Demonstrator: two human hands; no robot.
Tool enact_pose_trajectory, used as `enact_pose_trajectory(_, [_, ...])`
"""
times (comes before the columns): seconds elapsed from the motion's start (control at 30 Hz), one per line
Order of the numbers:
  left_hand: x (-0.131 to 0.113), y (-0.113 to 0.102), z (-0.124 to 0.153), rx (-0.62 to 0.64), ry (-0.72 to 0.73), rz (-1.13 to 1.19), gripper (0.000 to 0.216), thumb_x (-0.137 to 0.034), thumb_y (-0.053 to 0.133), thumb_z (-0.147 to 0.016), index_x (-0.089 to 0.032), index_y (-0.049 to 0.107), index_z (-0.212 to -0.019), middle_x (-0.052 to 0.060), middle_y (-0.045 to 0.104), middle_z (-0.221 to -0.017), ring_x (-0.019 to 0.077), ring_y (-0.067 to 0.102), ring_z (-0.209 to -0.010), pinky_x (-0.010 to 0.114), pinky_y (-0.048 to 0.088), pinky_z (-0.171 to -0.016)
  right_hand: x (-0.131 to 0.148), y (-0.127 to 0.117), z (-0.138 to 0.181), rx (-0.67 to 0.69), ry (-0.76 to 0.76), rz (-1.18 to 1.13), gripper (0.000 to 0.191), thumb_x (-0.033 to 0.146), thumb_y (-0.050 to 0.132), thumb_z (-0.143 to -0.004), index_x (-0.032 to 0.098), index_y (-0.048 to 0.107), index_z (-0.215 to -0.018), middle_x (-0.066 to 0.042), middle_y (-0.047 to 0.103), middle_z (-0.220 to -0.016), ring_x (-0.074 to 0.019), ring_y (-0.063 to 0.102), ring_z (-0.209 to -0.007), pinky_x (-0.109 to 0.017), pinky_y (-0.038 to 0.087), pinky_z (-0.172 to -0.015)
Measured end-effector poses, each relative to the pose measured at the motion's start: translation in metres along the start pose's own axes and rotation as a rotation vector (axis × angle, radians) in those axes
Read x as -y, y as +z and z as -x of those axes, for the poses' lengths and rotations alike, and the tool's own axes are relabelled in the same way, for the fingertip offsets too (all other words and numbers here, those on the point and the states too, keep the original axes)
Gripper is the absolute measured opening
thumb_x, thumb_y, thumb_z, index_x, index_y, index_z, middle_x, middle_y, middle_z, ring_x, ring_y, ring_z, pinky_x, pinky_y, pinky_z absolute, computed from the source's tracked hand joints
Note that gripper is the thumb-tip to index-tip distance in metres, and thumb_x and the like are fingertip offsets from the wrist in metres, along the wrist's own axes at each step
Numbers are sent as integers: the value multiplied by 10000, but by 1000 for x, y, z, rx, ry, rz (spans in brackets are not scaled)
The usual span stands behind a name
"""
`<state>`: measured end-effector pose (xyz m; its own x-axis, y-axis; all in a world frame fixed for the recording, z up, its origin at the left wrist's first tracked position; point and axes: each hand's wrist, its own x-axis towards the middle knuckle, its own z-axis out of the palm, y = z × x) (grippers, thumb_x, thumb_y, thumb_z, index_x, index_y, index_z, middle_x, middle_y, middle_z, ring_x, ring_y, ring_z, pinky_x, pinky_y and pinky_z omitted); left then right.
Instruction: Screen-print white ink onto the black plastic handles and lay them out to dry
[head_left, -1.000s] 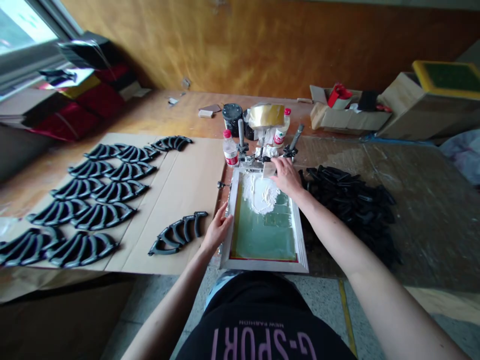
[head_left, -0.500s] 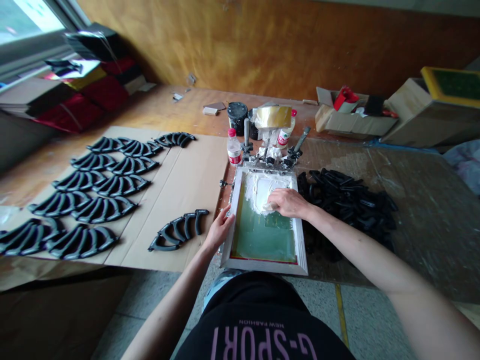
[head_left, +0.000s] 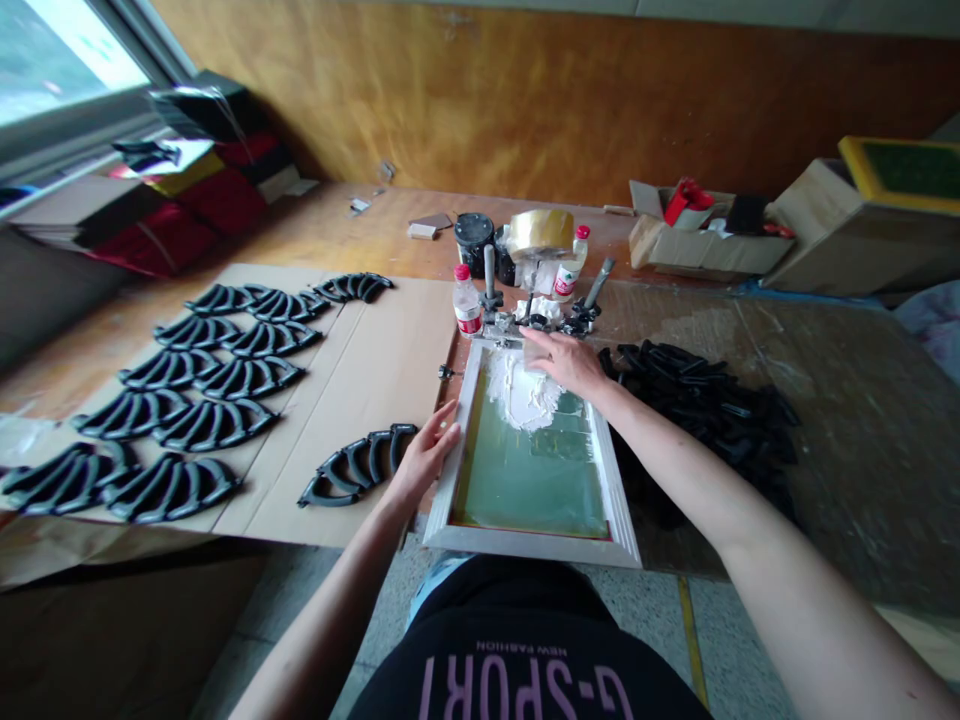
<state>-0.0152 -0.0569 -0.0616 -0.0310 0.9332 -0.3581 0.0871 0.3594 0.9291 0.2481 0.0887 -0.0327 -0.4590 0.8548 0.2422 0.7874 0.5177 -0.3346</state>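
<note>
The printing screen [head_left: 534, 547] lies on the near edge of the table, its far end gripped by metal clamps [head_left: 540, 318], seemingly as a hinge. White paste [head_left: 529, 395] is heaped on the far half of its green mesh. The right hand [head_left: 566, 360] curls over the paste's far edge; whether it grips anything I cannot tell. The left hand [head_left: 424, 455] rests open and flat on the left rim, probably to steady it. A curved black part [head_left: 352, 465] lies just left, with rows more [head_left: 210, 390] spaced on cardboard and a loose heap [head_left: 705, 400] to the right. Beyond the clamps stand two red-capped bottles [head_left: 466, 300] of clear liquid and a lidded black tub [head_left: 474, 235]. An open box [head_left: 705, 245] holds something red.
</note>
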Motion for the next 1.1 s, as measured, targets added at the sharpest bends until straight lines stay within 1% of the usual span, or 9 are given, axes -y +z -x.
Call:
enact_pose_trajectory(0.13, [-39, -4, 3, -47, 140, -15, 529, -608, 534, -834, -185, 684, -1115, 51, 694, -995, 172, 631, -817, 259, 496, -681, -41, -25, -6, -183, 180, 38, 561, 350, 646, -853, 292, 490, -1389, -44, 684, -1040, -227, 625, -890, -337, 464, -827])
enact_pose_trajectory(0.27, [-71, 5, -17, -64, 360, 159, 524, -627, 493, -844, -186, 658, -1073, 49, 688, -910, 178, 635, -780, 297, 517, -697, -90, -27, 32, -399, 452, -42, 317, 323, 521, -892, 188, 628, -1159, -53, 689, -828, -220, 622, -768, -356, 484, -777])
enact_pose_trajectory(0.37, [-94, 17, -35, -116, 427, 231, 506, -607, 478, -854, -185, 633, -1085, 64, 694, -904, 186, 652, -830, 315, 529, -727, -91, 4, 63, -284, 456, -133, 237, 316, 514, -883, 175, 654, -1012, -68, 689, -839, -221, 622, -793, -368, 496, -777])
enact_pose_trajectory(0.47, [-103, 28, -39, -186, 383, 293, 514, -595, 422, -885, -185, 601, -1137, 74, 700, -916, 172, 659, -811, 292, 524, -685, -63, 45, 83, -57, 228, -153, 306, 316, 606, -851, 193, 629, -1130, -82, 683, -984, -225, 613, -935, -378, 482, -851])
enact_pose_trajectory(0.57, [-83, 36, -28, -225, 322, 311, 552, -614, 433, -879, -212, 543, -1241, 76, 705, -966, 155, 652, -800, 265, 509, -662, -36, 62, 89, 88, 58, -46, 329, 286, 675, -821, 236, 641, -1145, -73, 652, -1034, -240, 564, -1039, -390, 448, -911])
enact_pose_trajectory(0.67, [-39, 47, -3, -79, 70, 217, 609, -647, 489, -839, -176, 569, -1217, 98, 712, -950, 164, 647, -785, 257, 491, -633, -15, 50, 86, 118, 14, 3, 139, 269, 641, -860, 236, 694, -984, -62, 619, -937, -234, 552, -974, -364, 443, -888])
enact_pose_trajectory(0.8, [13, 68, 35, 67, -239, 253, 703, -708, 471, -809, -136, 564, -1207, 129, 708, -953, 177, 654, -751, 252, 468, -574, 37, 35, 85, 71, -165, -49, 152, 293, 582, -907, 215, 688, -982, -79, 597, -928, -240, 543, -925, -360, 432, -847])
enact_pose_trajectory(0.93, [43, 63, 52, -232, -219, 436, 592, -726, 481, -785, -153, 585, -891, 54, 648, -766, 120, 591, -601, 210, 401, -485, 111, 57, 95, 107, -445, -90, 223, 286, 487, -952, 205, 682, -1024, -95, 606, -872, -260, 534, -885, -392, 416, -814])
enact_pose_trajectory(1.1, [91, -17, 66, -573, -242, 370, 576, -740, 482, -754, -167, 529, -734, 17, 583, -630, 98, 501, -496, 214, 364, -453, 172, 113, 78, 228, -536, -216, 306, 361, 523, -940, 212, 627, -1187, -102, 649, -1020, -259, 550, -976, -395, 445, -840])
